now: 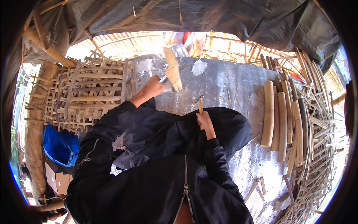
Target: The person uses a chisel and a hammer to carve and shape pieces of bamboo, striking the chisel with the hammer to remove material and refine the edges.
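My left hand (pixel 153 87) is closed in a fist above the grey sheet. A short silvery part shows at its fingertips, and its kind is hard to make out. Against that part stands a pale, flat, ragged piece of wood or bamboo (pixel 172 71), slightly blurred. Over my lap, my right hand (pixel 204 119) is wrapped round a thin yellowish stick (pixel 201 106). The stick points away from me, and a small dark bit lies near its far end; I cannot tell if they are joined.
A shiny grey sheet (pixel 223 80) covers the surface under me. Split bamboo lengths (pixel 268 114) lie at the right beside a heap of thin strips (pixel 320 164). At the left are a woven bamboo panel (pixel 95 89), a blue bag (pixel 59 147) and a cardboard box (pixel 59 179). Dark sheeting (pixel 209 16) hangs overhead.
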`<state>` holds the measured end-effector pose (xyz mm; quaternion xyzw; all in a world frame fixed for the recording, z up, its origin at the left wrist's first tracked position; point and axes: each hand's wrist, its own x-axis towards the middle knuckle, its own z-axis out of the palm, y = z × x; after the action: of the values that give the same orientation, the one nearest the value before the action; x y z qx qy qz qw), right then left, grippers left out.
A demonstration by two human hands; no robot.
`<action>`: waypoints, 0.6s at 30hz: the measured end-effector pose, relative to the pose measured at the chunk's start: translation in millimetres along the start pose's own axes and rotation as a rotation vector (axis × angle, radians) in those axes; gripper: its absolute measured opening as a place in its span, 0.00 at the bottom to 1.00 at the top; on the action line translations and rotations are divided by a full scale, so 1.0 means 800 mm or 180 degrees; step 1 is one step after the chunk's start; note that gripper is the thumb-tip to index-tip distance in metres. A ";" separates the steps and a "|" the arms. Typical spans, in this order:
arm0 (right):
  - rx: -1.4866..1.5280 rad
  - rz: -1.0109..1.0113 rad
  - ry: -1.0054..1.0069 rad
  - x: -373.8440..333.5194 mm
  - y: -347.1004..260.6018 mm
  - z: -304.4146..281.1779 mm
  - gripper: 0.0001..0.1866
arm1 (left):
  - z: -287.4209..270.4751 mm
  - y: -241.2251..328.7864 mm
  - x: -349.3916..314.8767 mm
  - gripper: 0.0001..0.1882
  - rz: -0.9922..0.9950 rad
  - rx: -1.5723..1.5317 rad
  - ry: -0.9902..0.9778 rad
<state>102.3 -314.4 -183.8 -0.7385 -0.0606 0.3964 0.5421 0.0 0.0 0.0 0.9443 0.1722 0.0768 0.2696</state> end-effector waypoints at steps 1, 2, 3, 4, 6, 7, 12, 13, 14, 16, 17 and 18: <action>0.0012 -0.0042 -0.0010 0.000 0.001 0.004 0.16 | 0.000 -0.022 -0.007 0.14 0.0086 0.0060 0.0098; 0.0032 -0.0081 -0.0001 0.000 0.002 0.005 0.15 | -0.004 -0.036 -0.012 0.13 0.0189 0.0115 0.0187; -0.0022 -0.0025 0.0034 0.001 0.001 -0.004 0.15 | -0.004 -0.041 -0.020 0.14 0.0234 0.0039 0.0313; -0.0030 0.0004 0.0049 0.004 -0.004 -0.003 0.15 | -0.016 -0.044 -0.032 0.15 0.0290 0.0016 0.0443; -0.0204 0.0137 0.0091 0.000 -0.014 -0.005 0.15 | -0.026 -0.055 -0.077 0.16 0.0178 -0.0030 0.0668; -0.0261 0.0090 0.0132 0.004 -0.010 -0.003 0.15 | -0.035 -0.062 -0.101 0.17 0.0078 0.0002 0.0719; -0.0384 0.0025 0.0080 0.012 -0.008 -0.004 0.13 | -0.051 -0.109 -0.206 0.18 -0.0018 0.0716 0.0356; -0.0371 0.0018 0.0037 0.009 -0.013 -0.002 0.13 | -0.046 -0.117 -0.216 0.17 0.0050 0.0803 0.0177; -0.0269 0.0016 -0.0016 0.005 -0.017 0.001 0.13 | -0.043 -0.125 -0.227 0.16 0.0121 0.0885 -0.0005; -0.0006 0.0048 -0.0081 -0.002 -0.020 -0.005 0.11 | -0.050 -0.112 -0.222 0.13 0.0625 0.1666 -0.0314; 0.0026 0.0084 -0.0086 -0.005 -0.017 -0.006 0.11 | -0.060 -0.109 -0.215 0.12 0.0913 0.2140 -0.0469; 0.0045 0.0099 -0.0080 -0.003 -0.015 -0.011 0.11 | -0.067 -0.104 -0.205 0.11 0.1240 0.2614 -0.0570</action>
<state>110.8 -317.4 -171.2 -0.7304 -0.0530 0.4145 0.5402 -188.6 31.8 -7.7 0.9906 -0.0162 -0.0304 -0.1324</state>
